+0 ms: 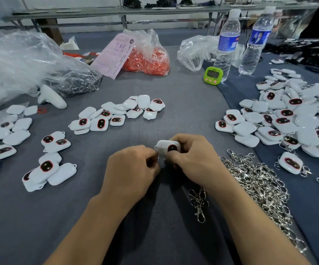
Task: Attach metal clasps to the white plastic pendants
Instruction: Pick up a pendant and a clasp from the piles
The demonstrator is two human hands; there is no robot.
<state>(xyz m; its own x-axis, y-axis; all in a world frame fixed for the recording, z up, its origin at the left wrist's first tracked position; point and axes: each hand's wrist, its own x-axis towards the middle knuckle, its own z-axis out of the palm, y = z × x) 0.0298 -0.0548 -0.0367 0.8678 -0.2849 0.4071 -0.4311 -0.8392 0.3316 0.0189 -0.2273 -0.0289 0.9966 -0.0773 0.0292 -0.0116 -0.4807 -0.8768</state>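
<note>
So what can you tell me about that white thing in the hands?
The pendant is a small, rounded piece of glossy white plastic with a dark, red-rimmed oval on its face and a small loop at one corner. The right hand grips it above the grey cloth; the left hand pinches a metal clasp by its loop.
</note>
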